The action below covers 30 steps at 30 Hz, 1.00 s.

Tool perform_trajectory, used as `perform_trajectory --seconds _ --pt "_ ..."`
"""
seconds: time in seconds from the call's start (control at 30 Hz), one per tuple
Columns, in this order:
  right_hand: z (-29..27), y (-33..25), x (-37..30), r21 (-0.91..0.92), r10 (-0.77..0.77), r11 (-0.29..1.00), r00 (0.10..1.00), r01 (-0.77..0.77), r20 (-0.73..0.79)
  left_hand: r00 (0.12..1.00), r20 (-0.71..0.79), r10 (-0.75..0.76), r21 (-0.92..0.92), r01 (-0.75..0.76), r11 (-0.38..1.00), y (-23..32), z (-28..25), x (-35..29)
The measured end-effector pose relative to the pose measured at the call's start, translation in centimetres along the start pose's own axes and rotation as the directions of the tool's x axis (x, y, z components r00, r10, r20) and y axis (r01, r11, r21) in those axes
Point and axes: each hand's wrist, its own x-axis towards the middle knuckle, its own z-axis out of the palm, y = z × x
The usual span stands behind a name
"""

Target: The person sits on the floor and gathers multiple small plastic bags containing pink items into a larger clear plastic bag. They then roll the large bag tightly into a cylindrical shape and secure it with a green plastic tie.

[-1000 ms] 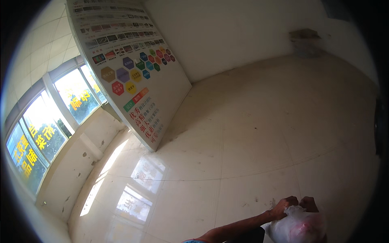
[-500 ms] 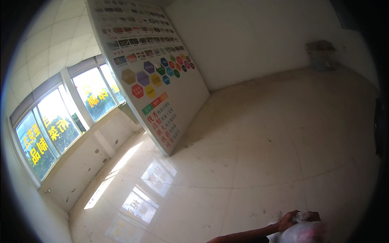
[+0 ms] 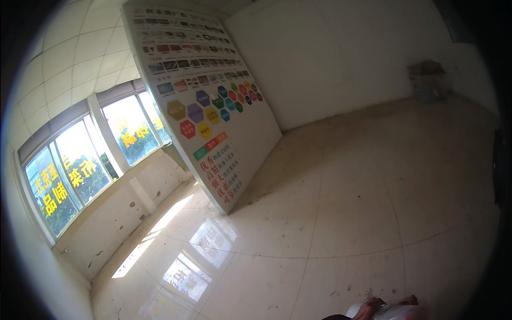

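Note:
At the bottom edge, right of centre, a clear whitish plastic bag (image 3: 399,312) shows a faint pinkish tint; the frame cuts off most of it. My left hand (image 3: 369,308) has its fingers curled on the bag's upper left side, and a dark sleeve shows behind it. On the bag's upper right edge is my right hand (image 3: 410,300), only a small part of it visible, closed against the plastic. Something white (image 3: 352,309) lies just left of my left hand; I cannot tell whether it belongs to the bag.
Glossy pale floor tiles (image 3: 266,277) reflect the windows (image 3: 69,170) on the left. A large printed panel (image 3: 213,112) stands on the floor, its near lower corner jutting out. In the far right corner sits a worn bin-like container (image 3: 428,82) with stuff in it.
Both hands and the bag have moved lower in the picture, so less of my left forearm shows. The room has shifted slightly down and right with the view.

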Motion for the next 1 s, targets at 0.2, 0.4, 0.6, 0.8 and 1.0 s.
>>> perform_trajectory --seconds 0.2,0.4,0.6,0.8,1.0 --pt "0.8 -0.1 -0.7 0.019 -0.028 0.999 0.999 0.029 -0.033 0.999 0.014 0.030 0.093 -0.031 0.995 3.5 -1.5 -1.6" --pt "0.1 0.1 -1.6 0.026 -0.016 0.999 0.997 0.018 -0.081 0.997 0.068 0.045 0.046 -0.049 0.998 5.1 -1.8 0.4" --pt "0.1 0.4 -2.8 0.043 0.005 0.999 0.994 0.000 -0.108 0.987 0.007 -0.162 -0.215 0.159 0.963 3.3 0.4 0.5" --pt "-0.1 0.6 -3.8 0.072 -0.018 0.997 0.989 0.029 -0.147 0.883 0.207 -0.421 -0.526 0.463 0.713 3.3 -0.1 3.2" --pt "-4.7 -1.6 -3.6 0.032 -0.273 0.958 0.937 0.286 -0.219 0.896 0.101 -0.433 -0.698 0.374 0.611 4.4 -0.4 9.1"
